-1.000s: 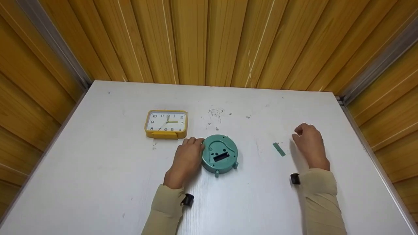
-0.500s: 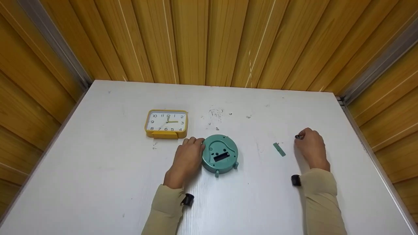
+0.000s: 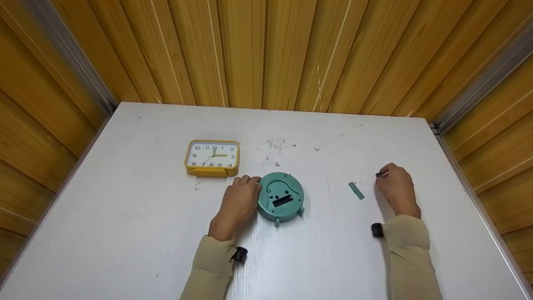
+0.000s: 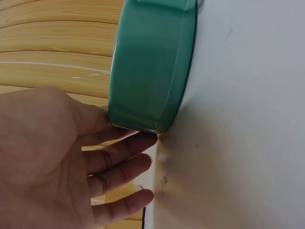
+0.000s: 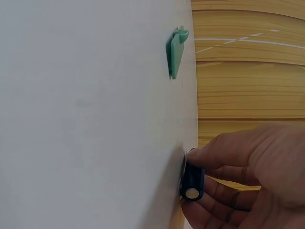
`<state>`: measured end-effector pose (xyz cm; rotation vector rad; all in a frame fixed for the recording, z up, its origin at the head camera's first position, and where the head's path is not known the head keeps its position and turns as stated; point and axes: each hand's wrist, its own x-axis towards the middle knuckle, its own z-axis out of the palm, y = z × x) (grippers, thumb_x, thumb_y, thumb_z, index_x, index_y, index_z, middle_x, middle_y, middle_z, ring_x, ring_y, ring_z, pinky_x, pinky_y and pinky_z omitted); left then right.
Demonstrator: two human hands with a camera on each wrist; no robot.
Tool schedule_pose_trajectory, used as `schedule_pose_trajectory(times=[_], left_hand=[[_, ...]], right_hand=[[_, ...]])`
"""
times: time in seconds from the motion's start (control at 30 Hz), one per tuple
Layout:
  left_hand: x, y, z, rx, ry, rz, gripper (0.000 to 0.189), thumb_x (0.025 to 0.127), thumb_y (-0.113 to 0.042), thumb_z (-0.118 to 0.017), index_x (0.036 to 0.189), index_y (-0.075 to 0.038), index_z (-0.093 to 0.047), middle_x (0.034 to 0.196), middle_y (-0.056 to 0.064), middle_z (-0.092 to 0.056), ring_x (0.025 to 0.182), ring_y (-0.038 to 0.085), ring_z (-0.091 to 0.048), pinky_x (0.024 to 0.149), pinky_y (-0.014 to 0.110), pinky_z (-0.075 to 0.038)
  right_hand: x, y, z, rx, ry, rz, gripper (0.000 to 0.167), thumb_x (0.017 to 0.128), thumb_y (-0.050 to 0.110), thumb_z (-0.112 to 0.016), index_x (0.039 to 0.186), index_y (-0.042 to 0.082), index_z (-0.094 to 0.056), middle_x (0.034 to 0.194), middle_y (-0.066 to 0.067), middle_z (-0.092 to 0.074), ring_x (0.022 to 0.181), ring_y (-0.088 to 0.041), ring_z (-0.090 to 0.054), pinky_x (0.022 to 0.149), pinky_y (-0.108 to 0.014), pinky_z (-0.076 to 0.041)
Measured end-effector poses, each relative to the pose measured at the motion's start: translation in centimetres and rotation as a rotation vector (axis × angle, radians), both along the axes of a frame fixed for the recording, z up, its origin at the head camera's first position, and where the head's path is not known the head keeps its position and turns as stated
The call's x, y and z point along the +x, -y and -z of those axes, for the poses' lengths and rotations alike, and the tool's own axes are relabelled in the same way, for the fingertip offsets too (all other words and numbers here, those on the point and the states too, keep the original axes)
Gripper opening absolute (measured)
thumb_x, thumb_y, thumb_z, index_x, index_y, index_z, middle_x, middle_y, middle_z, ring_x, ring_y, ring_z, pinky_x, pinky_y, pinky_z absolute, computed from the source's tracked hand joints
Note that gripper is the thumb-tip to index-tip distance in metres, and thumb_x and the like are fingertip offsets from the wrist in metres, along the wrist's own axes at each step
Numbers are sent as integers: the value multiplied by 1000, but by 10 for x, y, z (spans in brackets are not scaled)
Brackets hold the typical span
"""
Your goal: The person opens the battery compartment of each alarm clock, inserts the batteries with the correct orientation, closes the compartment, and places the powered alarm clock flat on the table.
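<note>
A round green alarm clock point(image 3: 280, 196) lies with its back up on the white table, its battery slot uncovered. My left hand point(image 3: 239, 202) holds the clock's left rim with thumb and forefinger; in the left wrist view the other fingers point(image 4: 126, 207) spread loosely beside the clock's side wall point(image 4: 147, 67), and the thumb tip is hidden. Over at the right, my right hand point(image 3: 395, 185) pinches a small dark battery point(image 5: 192, 181) between thumb and fingers, low at the tabletop. A green battery cover point(image 3: 356, 191) lies just left of that hand.
Behind my left hand a yellow rectangular clock point(image 3: 212, 158) lies face up. The white table point(image 3: 125, 200) has dark scuff marks near its middle. Wood-patterned panels point(image 3: 266, 54) rise along its back and sides.
My right hand has come down slightly, and the battery now shows between its fingertips. The left hand and the green clock have stayed nearly still.
</note>
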<state>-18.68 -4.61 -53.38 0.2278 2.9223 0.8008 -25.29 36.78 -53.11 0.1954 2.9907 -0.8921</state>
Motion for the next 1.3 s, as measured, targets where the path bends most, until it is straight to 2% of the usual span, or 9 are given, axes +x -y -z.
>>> schedule_pose_trajectory(times=[0.27, 0.47, 0.6, 0.7, 0.93, 1.3], left_hand=[[1, 1, 0, 34, -31, -7, 36, 113, -21, -51, 141, -3, -64, 131, 13, -67, 121, 31, -58, 104, 51, -49], [1, 0, 3, 69, -68, -24, 42, 112, -33, -56, 137, -2, -66, 127, 14, -68, 118, 33, -59, 100, 52, -50], [1, -1, 5, 86, -71, -47, 45, 108, -40, -62, 133, -2, -68, 124, 12, -69, 117, 31, -60, 100, 51, -50], [1, -3, 5, 91, -64, -67, 43, 106, -40, -66, 127, -3, -70, 117, 10, -69, 111, 28, -59, 96, 48, -51], [1, -9, 1, 79, -24, -105, 41, 105, -40, -69, 123, -4, -70, 109, 7, -68, 103, 25, -58, 91, 44, -52], [5, -14, -3, 4, -58, -215, 35, 101, -35, -73, 99, -1, -73, 80, 5, -62, 82, 23, -58, 72, 41, -53]], right_hand=[[-1, 3, -1, -12, -11, -21, 36, 97, 5, -56, 128, -13, -61, 112, -32, -67, 92, -38, -64, 74, -42, -50], [0, 7, -5, -42, -5, -28, 37, 97, 6, -56, 129, -11, -62, 113, -30, -67, 88, -33, -64, 69, -35, -51], [1, 10, -8, -63, 1, -36, 36, 97, 6, -56, 130, -9, -62, 114, -29, -65, 86, -31, -64, 68, -34, -52], [2, 12, -10, -68, 0, -45, 36, 98, 6, -57, 130, -9, -61, 116, -29, -64, 89, -32, -64, 69, -33, -52], [3, 17, -11, -78, 37, -46, 37, 101, 8, -59, 135, -8, -59, 120, -29, -62, 94, -33, -62, 74, -35, -54], [4, 21, -16, -75, 35, -65, 36, 102, 10, -58, 135, -6, -59, 119, -28, -62, 99, -37, -60, 83, -44, -52]])
